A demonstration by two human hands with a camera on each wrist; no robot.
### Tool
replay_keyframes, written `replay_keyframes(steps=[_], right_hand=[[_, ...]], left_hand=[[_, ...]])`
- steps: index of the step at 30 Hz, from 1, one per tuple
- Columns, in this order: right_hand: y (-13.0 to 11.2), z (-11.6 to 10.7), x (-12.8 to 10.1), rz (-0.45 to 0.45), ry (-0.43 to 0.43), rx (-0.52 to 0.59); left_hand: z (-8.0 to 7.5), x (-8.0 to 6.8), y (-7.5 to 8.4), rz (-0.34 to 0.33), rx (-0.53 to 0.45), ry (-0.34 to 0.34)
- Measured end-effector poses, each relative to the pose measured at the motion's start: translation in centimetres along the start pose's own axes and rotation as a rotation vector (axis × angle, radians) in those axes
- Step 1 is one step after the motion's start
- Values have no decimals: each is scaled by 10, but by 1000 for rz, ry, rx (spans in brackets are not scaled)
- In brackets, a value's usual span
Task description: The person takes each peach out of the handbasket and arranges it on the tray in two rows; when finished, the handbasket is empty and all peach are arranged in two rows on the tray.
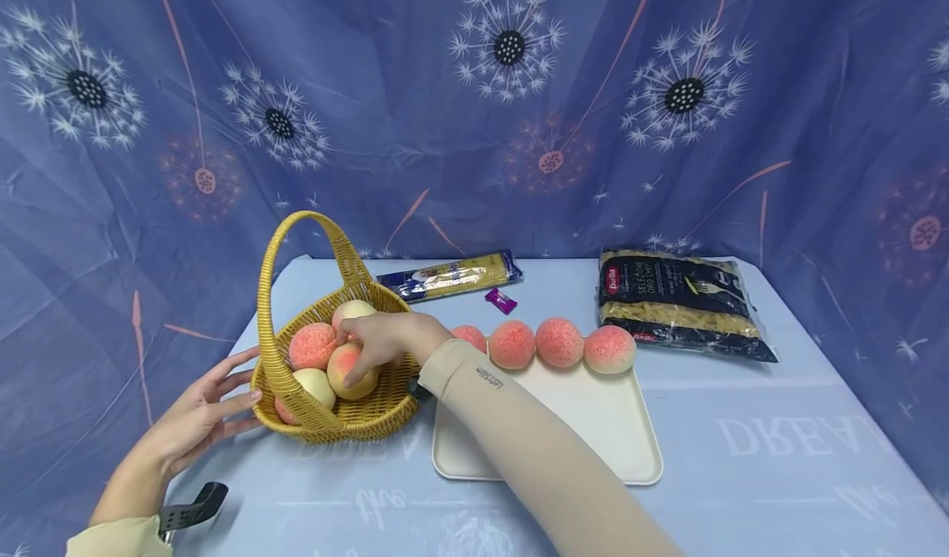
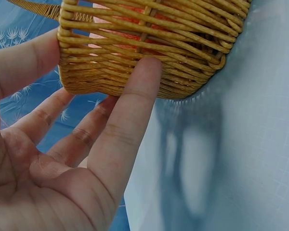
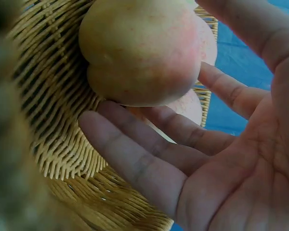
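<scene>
A yellow wicker basket [image 1: 374, 415] with a tall handle stands at the table's left and holds several peaches. My right hand [image 1: 378, 339] reaches into it from above. Its fingers lie spread against one yellow-pink peach [image 1: 348, 378], touching it without closing round it. In the right wrist view that peach [image 3: 139, 53] sits at the tips of my fingers [image 3: 149, 163], against the basket wall [image 3: 53, 120]. My left hand [image 1: 200, 413] is flat against the basket's outer left side. In the left wrist view its straight fingers [image 2: 135, 110] press the weave [image 2: 135, 53].
A cream tray [image 1: 593, 437] lies right of the basket, with a row of several peaches [image 1: 559, 341] along its far edge. Behind are a spaghetti pack [image 1: 452, 275], a purple sweet [image 1: 501, 300] and a bag of pasta [image 1: 678, 301]. A blue patterned cloth hangs all round.
</scene>
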State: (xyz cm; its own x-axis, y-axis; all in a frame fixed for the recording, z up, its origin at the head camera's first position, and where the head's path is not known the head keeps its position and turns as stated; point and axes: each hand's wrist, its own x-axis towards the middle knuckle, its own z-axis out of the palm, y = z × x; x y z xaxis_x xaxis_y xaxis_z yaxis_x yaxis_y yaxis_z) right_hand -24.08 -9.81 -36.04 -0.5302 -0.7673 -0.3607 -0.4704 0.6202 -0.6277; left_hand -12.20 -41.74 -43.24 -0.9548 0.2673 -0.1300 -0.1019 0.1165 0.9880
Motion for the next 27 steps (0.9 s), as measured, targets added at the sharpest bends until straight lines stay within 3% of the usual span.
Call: replay_keyframes(steps=[10,18,27], right_hand=[[-5,-4,7,74,-74,64],[-10,-10,12,132,-124,11],[-9,-9,15,141,-118,8]], left_hand=[[0,0,2,-11,3,6],[0,-2,2,-5,2,2],[1,-1,4,-11,19,11]])
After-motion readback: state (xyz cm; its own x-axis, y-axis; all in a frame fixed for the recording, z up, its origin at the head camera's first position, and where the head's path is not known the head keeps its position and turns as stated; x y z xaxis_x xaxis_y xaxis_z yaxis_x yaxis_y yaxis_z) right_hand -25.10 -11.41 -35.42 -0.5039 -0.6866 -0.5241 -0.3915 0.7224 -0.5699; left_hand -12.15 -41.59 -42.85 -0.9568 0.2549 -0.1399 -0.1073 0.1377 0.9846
